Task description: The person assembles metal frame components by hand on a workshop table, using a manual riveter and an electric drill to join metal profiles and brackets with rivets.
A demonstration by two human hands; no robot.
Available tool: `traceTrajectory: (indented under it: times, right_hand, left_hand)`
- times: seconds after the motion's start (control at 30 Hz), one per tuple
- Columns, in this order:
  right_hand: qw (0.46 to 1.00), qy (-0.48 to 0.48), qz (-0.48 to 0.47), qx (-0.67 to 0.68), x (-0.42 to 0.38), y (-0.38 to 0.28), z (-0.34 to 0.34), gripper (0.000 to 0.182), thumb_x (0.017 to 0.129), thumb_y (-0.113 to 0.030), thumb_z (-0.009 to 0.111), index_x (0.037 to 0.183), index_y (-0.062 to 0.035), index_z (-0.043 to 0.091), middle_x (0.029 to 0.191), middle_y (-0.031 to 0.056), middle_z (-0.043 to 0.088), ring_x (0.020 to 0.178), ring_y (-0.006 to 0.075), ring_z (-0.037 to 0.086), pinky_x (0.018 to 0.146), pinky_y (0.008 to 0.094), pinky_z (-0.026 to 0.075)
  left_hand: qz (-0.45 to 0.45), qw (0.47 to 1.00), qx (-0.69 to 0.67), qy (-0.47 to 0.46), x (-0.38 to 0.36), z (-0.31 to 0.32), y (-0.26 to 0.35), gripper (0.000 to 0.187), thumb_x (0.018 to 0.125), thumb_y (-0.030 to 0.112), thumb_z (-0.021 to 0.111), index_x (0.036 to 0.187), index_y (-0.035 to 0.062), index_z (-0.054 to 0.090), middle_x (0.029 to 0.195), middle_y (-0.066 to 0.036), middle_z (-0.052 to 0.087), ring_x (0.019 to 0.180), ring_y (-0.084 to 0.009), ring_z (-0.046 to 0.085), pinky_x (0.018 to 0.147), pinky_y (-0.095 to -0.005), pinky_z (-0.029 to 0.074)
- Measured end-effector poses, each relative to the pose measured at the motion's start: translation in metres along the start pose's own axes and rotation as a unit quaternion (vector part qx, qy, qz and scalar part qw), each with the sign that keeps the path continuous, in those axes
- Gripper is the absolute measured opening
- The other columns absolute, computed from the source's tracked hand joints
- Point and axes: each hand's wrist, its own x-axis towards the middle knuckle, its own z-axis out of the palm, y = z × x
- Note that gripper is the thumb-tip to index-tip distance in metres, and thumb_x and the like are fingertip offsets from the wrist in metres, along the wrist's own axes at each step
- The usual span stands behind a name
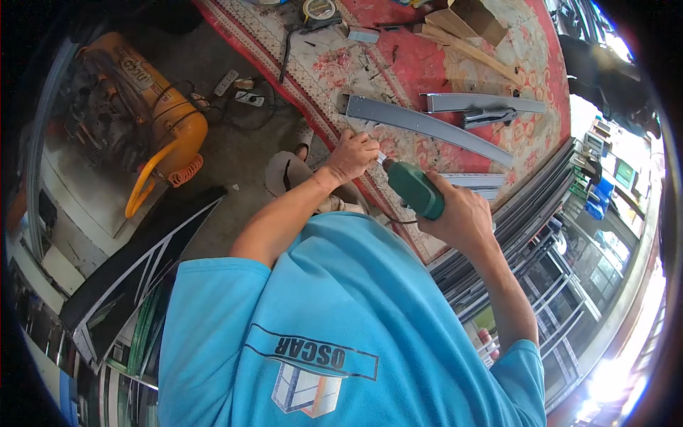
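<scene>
My right hand (pixel 461 213) is wrapped round the body of a green power drill (pixel 415 189), whose front end points up and left toward my other hand. At the drill's tip, my left hand (pixel 352 154) has its fingers closed in a pinch; what they hold, if anything, is too small to make out. Just beyond the hands lies a long grey metal strip (pixel 427 128), slightly curved in this view. A second, shorter grey strip (pixel 491 102) rests further right, with a dark stapler-like tool (pixel 489 117) beside it. White-grey profile pieces (pixel 473 183) lie behind the drill.
A patterned red cloth (pixel 341 75) covers the table. On it are a tape measure (pixel 319 11), wood pieces (pixel 466 48) and an open cardboard box (pixel 478 18). An orange compressor (pixel 146 92) and a power strip (pixel 249 98) stand on the floor at left. Long dark profiles (pixel 512 220) are stacked at right.
</scene>
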Motion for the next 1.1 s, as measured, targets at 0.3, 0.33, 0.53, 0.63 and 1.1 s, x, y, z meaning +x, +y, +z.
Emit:
traceTrajectory:
  times: [0.3,0.33,0.53,0.63,1.1]
  right_hand:
    - [1.000,-0.006,0.000,-0.012,0.007,-0.004,-0.005,0.068,0.067,-0.032,0.073,0.131,-0.0158,0.055,0.089,0.0178,0.071,0.085,0.0352,0.069,0.078,0.0448,0.053]
    - [1.000,-0.004,0.001,-0.004,0.007,-0.004,-0.005,0.069,0.067,-0.032,0.074,0.131,-0.0157,0.055,0.089,0.0177,0.071,0.086,0.0351,0.069,0.078,0.0446,0.054]
    - [0.999,0.024,0.002,0.028,0.004,0.004,0.007,0.070,0.067,-0.037,0.075,0.130,-0.0141,0.056,0.089,0.0186,0.071,0.085,0.0355,0.069,0.077,0.0448,0.054]
    - [0.998,0.036,-0.003,0.048,0.002,0.003,0.007,0.070,0.067,-0.041,0.075,0.129,-0.0128,0.057,0.089,0.0200,0.071,0.084,0.0362,0.069,0.075,0.0455,0.054]
    - [0.980,0.057,0.057,0.180,-0.009,0.002,0.012,0.065,0.071,-0.039,0.074,0.125,-0.0070,0.060,0.094,0.0234,0.070,0.091,0.0395,0.068,0.081,0.0456,0.053]
  left_hand:
    - [0.015,1.000,-0.009,0.024,0.000,-0.006,0.003,0.012,0.071,0.022,0.075,0.079,0.0206,0.066,0.091,0.009,0.056,0.093,-0.0137,0.052,0.085,-0.0364,0.036]
    - [0.009,1.000,-0.005,0.020,0.001,-0.007,0.004,0.012,0.069,0.021,0.075,0.078,0.0206,0.067,0.090,0.009,0.056,0.092,-0.0138,0.051,0.085,-0.0363,0.036]
    - [0.032,0.998,-0.029,0.036,0.004,-0.010,0.004,0.012,0.069,0.019,0.073,0.079,0.0185,0.066,0.087,0.007,0.053,0.090,-0.0150,0.051,0.081,-0.0367,0.037]
    - [0.055,0.998,0.031,0.030,0.005,-0.009,0.002,0.004,0.073,0.017,0.067,0.074,0.0189,0.063,0.084,0.006,0.052,0.088,-0.0151,0.053,0.080,-0.0371,0.037]
    - [0.053,0.995,0.089,-0.005,0.006,0.003,0.004,0.007,0.073,0.016,0.063,0.068,0.0209,0.063,0.082,0.005,0.054,0.084,-0.0161,0.059,0.078,-0.0415,0.037]
